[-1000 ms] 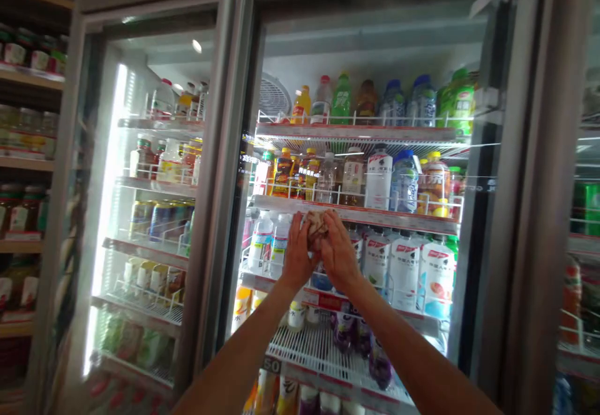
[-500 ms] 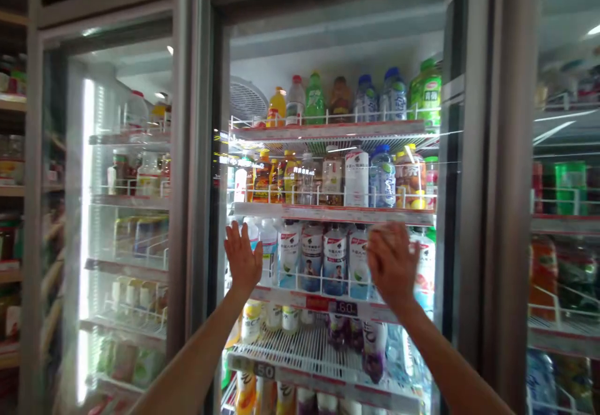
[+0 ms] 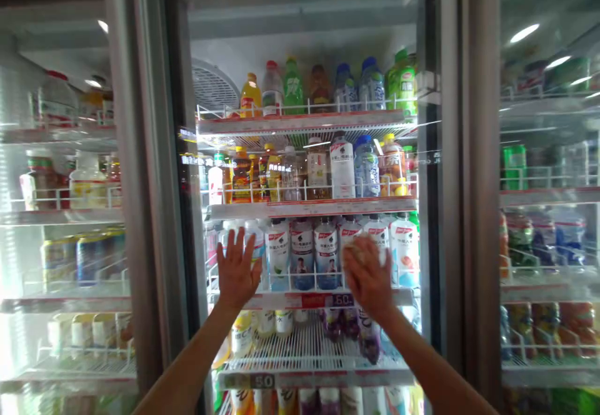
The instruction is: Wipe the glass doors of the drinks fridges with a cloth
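Observation:
My left hand (image 3: 238, 269) is open, its fingers spread upward and its palm toward the glass door (image 3: 300, 21) of a drinks fridge. It looks flat on the glass, in front of the shelf of white-labelled bottles (image 3: 302, 252). To the right, my right hand (image 3: 370, 277) is slightly blurred, with its fingers bent over a small pale thing that looks like a folded cloth (image 3: 357, 251). That hand is also at the glass, before bottles on the same shelf. Its fingertips are partly hidden.
Metal door frames (image 3: 140, 152) stand to the left and the right (image 3: 478, 184). Behind the glass, wire-fronted shelves carry many bottles, among them a green bottle (image 3: 293, 87) on top and a purple-labelled bottle (image 3: 369, 337) lower down. More glass-fronted fridge sections with drink cans (image 3: 91, 259) flank this one.
My right hand has moved left and slightly down across the glass. My left hand stays spread in nearly the same place. The view has shifted to the right and closer.

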The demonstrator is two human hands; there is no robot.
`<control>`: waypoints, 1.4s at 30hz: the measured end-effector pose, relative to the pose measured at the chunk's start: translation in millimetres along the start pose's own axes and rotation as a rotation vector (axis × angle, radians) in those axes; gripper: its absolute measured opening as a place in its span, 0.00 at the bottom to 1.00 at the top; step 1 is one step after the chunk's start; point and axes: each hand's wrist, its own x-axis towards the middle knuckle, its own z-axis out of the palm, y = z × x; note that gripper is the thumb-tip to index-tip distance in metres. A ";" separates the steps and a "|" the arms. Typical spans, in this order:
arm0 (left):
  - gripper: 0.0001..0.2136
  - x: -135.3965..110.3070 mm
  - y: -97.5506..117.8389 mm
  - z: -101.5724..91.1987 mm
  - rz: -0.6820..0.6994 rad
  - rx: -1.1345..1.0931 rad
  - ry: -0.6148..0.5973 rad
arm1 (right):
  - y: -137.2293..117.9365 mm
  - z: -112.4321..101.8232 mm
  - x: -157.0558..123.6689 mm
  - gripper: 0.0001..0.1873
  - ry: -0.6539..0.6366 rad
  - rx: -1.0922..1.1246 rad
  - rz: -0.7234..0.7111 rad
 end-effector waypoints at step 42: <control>0.28 -1.2 -1.1 -3.2 0.089 -0.121 -0.050 | -35.3 16.1 22.6 0.27 0.089 -0.105 0.202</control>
